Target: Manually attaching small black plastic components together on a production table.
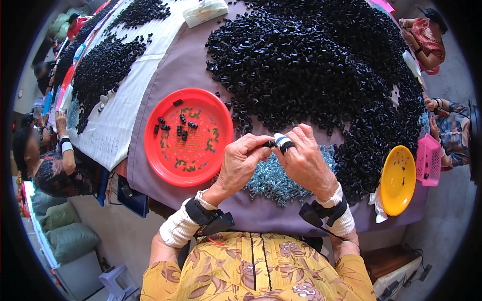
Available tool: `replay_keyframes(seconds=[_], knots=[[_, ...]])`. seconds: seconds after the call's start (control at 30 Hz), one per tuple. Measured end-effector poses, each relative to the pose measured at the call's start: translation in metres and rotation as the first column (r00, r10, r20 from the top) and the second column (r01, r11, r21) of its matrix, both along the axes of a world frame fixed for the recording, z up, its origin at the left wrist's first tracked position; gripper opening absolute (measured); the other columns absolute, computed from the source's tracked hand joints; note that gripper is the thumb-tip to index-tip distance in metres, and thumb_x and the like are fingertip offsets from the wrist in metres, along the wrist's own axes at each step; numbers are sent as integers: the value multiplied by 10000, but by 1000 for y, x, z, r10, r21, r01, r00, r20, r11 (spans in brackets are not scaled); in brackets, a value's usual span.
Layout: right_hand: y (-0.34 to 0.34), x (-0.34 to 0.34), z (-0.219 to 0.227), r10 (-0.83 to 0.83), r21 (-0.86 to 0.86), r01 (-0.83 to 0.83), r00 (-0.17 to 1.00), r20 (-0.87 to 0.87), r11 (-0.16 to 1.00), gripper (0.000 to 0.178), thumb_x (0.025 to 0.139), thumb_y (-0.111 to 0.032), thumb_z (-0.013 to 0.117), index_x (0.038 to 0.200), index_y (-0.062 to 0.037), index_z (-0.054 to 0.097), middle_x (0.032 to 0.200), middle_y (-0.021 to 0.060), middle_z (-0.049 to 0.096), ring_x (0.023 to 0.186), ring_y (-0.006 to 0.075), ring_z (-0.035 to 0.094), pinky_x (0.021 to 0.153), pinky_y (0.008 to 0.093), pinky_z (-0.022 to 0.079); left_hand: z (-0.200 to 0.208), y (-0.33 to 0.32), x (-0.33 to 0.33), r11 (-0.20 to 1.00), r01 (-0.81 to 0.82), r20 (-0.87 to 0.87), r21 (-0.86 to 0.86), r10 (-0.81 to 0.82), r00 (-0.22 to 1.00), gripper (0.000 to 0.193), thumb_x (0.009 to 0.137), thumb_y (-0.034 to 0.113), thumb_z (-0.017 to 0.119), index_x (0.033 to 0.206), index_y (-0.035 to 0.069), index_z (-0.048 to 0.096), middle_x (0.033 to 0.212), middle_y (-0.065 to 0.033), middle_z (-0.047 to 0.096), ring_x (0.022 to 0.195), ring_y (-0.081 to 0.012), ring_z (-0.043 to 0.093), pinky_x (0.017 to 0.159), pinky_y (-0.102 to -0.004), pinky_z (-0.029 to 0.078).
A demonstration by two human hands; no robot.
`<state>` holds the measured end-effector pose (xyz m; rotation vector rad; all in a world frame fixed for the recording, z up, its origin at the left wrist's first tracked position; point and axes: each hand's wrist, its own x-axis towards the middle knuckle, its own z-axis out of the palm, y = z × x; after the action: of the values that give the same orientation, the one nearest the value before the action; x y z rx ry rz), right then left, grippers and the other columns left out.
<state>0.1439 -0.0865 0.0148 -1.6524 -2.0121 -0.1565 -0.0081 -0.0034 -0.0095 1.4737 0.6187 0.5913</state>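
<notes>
Above the near edge of the table, my left hand (237,164) and my right hand (307,161) meet, fingers pinched. Between their fingertips is a small black plastic piece (271,143), partly hidden by the fingers. White, blue and black bands wrap a finger of my right hand. Just below the hands lies a heap of tiny shiny pale-blue pieces, seemingly springs (276,181). Left of my left hand sits a round red tray (155,155) with several small black cylindrical pieces (184,135) on it. A large heap of loose black plastic pieces (281,70) spreads beyond my hands.
A yellow oval plate (398,193) and a pink basket (428,160) stand at the right edge. White cloth (135,85) with more black heaps covers the left side. Other people sit at both sides, one person's hand (61,123) on the left table edge. A stool (116,282) stands lower left.
</notes>
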Motion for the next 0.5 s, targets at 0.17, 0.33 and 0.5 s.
replay_keyframes(seconds=[0.17, 0.33, 0.5], knots=[[-1, 3, 3, -43, 41, 45, 998, -44, 998, 137, 762, -89, 647, 809, 26, 591, 749, 106, 549, 755, 238, 536, 836, 403, 395, 0, 1, 0, 999, -11, -14, -39, 11, 1000, 229, 847, -23, 578, 1072, -22, 622, 873, -35, 576, 744, -81, 574, 667, -198, 482], [-1, 1, -1, -29, 1, 29, 999, -29, 1000, 150, 756, -96, 660, 819, 24, 595, 755, 107, 551, 761, 240, 538, 845, 407, 394, -1, 0, 1, 999, -40, 9, -6, 40, 999, 221, 816, -21, 611, 1036, -16, 638, 840, -51, 608, 718, -78, 580, 619, -200, 481], [0, 2, 0, 42, -32, -44, 997, -58, 999, 114, 736, -68, 639, 780, 23, 587, 747, 110, 541, 767, 243, 533, 838, 400, 397, -1, 0, -1, 999, -33, 16, 10, 33, 999, 215, 804, -24, 625, 1018, -18, 646, 830, -51, 612, 715, -83, 580, 615, -205, 482]])
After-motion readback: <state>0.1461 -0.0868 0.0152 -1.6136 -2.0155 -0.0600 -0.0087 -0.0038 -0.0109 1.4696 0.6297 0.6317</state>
